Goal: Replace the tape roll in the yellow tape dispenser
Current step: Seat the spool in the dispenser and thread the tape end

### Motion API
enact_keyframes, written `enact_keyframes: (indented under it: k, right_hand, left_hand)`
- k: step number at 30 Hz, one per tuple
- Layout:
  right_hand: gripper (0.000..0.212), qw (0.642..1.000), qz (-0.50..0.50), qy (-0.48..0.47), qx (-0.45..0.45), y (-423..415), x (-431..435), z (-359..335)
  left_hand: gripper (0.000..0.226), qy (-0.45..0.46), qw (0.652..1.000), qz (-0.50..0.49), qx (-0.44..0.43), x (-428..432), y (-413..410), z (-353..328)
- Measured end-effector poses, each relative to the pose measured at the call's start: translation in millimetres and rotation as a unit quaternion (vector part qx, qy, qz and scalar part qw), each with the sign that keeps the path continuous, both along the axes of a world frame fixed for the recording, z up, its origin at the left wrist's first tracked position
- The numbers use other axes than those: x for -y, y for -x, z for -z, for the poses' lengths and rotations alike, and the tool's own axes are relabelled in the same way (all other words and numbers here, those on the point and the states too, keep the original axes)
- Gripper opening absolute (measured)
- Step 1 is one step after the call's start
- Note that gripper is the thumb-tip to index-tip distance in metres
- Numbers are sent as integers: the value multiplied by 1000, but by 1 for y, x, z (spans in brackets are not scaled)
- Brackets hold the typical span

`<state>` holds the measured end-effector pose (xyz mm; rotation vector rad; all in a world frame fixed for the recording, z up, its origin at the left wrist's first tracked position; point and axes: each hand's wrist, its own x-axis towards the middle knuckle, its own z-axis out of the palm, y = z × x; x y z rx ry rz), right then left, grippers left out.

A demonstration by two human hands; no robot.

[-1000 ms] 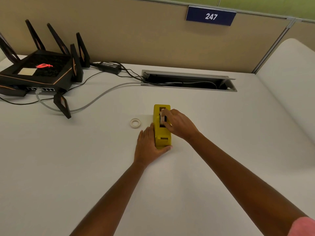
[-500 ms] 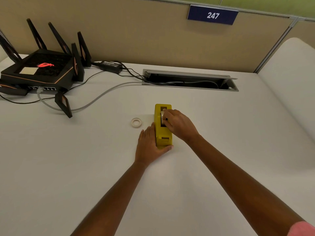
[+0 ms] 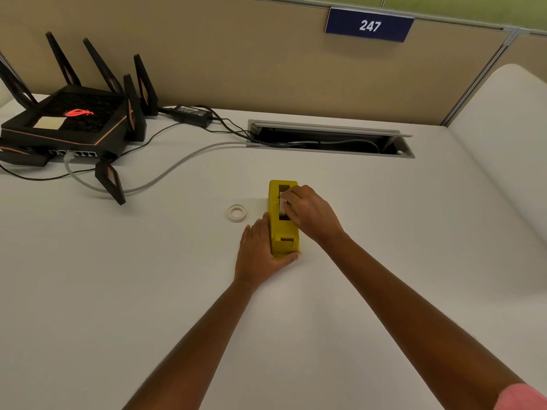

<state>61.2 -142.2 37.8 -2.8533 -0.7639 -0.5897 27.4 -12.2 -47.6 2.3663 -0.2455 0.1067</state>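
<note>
Little is changing since the earlier frames: our hands are staying on the yellow tape dispenser (image 3: 283, 220) at the frame's centre, on the white desk (image 3: 118, 291). Our left hand (image 3: 260, 255) is bracing its near end, thumb wrapping the corner, while our right hand (image 3: 310, 214) is pinching the pale roll in the slot (image 3: 282, 207). We are judging the dispenser rigid and fairly heavy, the roll light and stiff, best taken by its rim. A second tape roll (image 3: 237, 213) is lying just left.
</note>
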Motion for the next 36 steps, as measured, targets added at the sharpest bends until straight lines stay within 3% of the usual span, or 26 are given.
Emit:
enact_keyframes:
  k: [13,24,36]
  right_hand:
    - [27,993,10,115,33,-8,-1,11]
    - [20,991,16,135,9,-9,1,14]
    - [26,985,33,164,48,-3,-2,20]
  left_hand:
    - [117,5,1000,0,3,0,0,-1]
    - [118,-2,1000,0,0,1,0,-2]
    - [120,-2,1000,1,-6,1,1,-3]
